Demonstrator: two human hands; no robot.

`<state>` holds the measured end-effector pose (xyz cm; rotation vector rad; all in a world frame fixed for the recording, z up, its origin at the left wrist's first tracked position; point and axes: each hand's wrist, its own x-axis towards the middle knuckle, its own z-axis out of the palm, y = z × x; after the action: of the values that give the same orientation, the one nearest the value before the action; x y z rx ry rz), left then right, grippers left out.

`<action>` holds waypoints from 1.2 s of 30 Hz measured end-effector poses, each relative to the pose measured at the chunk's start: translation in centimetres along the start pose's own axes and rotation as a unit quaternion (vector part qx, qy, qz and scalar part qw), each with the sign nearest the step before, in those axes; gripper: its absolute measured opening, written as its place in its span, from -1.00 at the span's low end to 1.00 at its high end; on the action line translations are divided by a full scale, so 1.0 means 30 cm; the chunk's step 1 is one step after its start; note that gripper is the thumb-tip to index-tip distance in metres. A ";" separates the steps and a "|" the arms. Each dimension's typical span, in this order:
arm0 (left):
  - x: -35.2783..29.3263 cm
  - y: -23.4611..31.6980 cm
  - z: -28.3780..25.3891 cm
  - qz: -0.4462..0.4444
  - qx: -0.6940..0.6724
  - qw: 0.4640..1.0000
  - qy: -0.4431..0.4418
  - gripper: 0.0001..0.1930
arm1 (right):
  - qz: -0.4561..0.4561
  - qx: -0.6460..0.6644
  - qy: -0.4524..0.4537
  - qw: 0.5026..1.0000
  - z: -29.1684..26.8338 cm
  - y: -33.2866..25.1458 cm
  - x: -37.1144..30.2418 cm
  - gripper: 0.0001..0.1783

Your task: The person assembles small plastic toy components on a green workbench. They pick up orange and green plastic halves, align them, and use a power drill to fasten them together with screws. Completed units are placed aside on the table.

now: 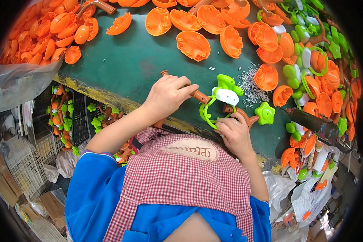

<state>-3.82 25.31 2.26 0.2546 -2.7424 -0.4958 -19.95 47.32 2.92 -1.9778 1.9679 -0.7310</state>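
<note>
My left hand [169, 94] is closed around a brown plastic branch piece [200, 97], whose round tube end points toward the parts on its right. My right hand [234, 135] grips a second brown branch piece [246, 115] by its near side, its fingertips close to a light green ring [206, 114]. Between the hands, the ring loops below a white plastic piece [225, 96] with rounded green knobs [226, 81] on top. A green star-shaped piece [265, 113] lies at the forked tip of the right-hand branch; whether they are joined is unclear.
Small screws [252, 86] lie heaped beyond my right hand. Orange half shells [193, 45] spread along the green table's [129, 52] far side. A bag of orange shells [24, 82] sits left. At right are a dark power screwdriver [316, 125] and mixed green parts [293, 76].
</note>
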 end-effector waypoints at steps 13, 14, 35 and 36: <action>0.043 -0.025 -0.033 0.028 -0.024 0.999 -0.028 -0.35 | 0.020 -0.015 -0.018 1.000 0.006 -0.032 0.039 -0.77; 0.063 -0.080 -0.078 -0.015 0.016 1.000 -0.002 -0.33 | 0.031 -0.016 -0.004 0.999 0.007 -0.040 0.039 -0.74; 0.121 0.147 0.012 -0.013 -0.163 0.980 0.109 -0.47 | 0.419 0.416 0.350 0.727 0.015 -0.017 -0.060 -0.66; 0.110 0.117 0.045 -0.101 -0.187 0.977 0.008 -0.44 | 0.452 0.450 0.355 0.684 0.002 -0.025 -0.074 -0.70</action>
<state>-7.75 28.19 3.34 0.4375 -2.5536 -1.0412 -19.18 49.53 2.87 -0.0331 1.8959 -1.7793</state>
